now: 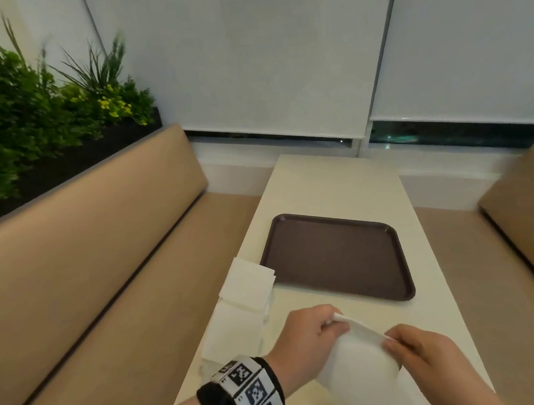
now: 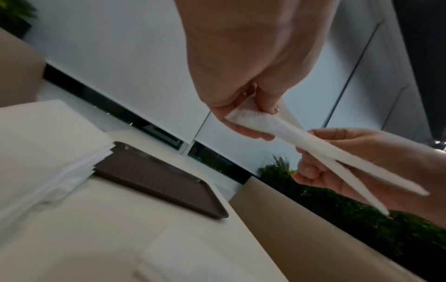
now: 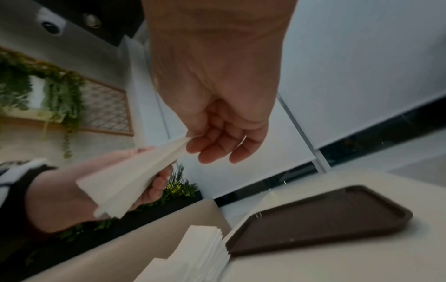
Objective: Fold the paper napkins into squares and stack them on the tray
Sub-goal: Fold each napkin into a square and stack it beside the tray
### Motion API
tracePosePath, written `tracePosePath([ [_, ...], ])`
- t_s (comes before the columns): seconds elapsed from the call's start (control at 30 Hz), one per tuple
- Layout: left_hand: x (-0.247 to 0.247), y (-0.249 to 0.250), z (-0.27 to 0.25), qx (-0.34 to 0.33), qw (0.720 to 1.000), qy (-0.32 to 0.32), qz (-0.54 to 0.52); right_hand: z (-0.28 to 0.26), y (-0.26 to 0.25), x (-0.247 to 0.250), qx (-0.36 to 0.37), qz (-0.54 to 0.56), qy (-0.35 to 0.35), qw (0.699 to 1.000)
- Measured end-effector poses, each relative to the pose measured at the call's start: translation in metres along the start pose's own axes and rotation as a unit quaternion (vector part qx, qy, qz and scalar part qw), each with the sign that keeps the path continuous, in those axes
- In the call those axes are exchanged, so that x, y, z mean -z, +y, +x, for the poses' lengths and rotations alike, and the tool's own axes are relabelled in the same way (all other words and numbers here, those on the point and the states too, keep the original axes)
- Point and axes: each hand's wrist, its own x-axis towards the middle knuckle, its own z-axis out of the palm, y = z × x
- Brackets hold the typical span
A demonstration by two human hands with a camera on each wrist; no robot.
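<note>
White napkin between 2 hands

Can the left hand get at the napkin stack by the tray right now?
Probably not yet: the left hand pinches the napkin it shares with the right hand. The path to the stack looks clear.
</note>
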Motion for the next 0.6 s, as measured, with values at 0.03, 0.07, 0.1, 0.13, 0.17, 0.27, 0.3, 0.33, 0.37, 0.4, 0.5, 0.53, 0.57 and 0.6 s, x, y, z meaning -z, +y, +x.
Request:
tracePosePath([
  [0.03,0.001,-0.007,-0.002,0.016,1.0,-0.004,-0.003,0.002,0.003,-0.006,-0.013,0.017,0.002,1.0],
  [0.07,0.003,-0.013,-0.004,0.03,1.0,-0.005,-0.003,0.006,0.006,-0.012,-0.028,0.034,0.009,0.999],
  [0.1,0.006,-0.019,-0.005,0.044,0.999,-0.003,-0.007,0.01,0.009,-0.021,-0.051,0.057,0.015,0.997],
  [0.13,0.011,-0.025,-0.004,0.061,0.998,0.003,-0.016,0.017,0.01,-0.03,-0.072,0.091,0.016,0.993],
  [0.17,0.017,-0.031,-0.003,0.077,0.997,0.012,-0.027,0.025,0.009,-0.04,-0.093,0.127,0.006,0.987],
  [0.27,0.045,-0.055,0.0,0.119,0.992,0.038,-0.032,0.053,-0.002,-0.068,-0.115,0.193,-0.044,0.974],
  [0.3,0.056,-0.064,0.0,0.134,0.989,0.045,-0.035,0.063,-0.008,-0.077,-0.117,0.2,-0.058,0.971],
  [0.33,0.066,-0.073,0.0,0.148,0.987,0.053,-0.033,0.072,-0.015,-0.086,-0.118,0.204,-0.073,0.969],
  [0.37,0.076,-0.081,0.0,0.164,0.984,0.063,-0.024,0.082,-0.021,-0.097,-0.121,0.209,-0.088,0.967],
  [0.4,0.085,-0.09,0.002,0.179,0.98,0.081,-0.012,0.091,-0.025,-0.107,-0.125,0.214,-0.099,0.964],
  [0.5,0.111,-0.119,0.011,0.226,0.963,0.145,0.011,0.113,-0.034,-0.141,-0.147,0.242,-0.111,0.952],
  [0.53,0.116,-0.128,0.014,0.24,0.958,0.155,0.019,0.118,-0.035,-0.151,-0.152,0.248,-0.115,0.95],
  [0.57,0.12,-0.136,0.016,0.255,0.953,0.16,0.029,0.123,-0.036,-0.16,-0.156,0.246,-0.119,0.949],
  [0.6,0.122,-0.144,0.018,0.267,0.949,0.163,0.038,0.126,-0.036,-0.168,-0.16,0.239,-0.122,0.95],
])
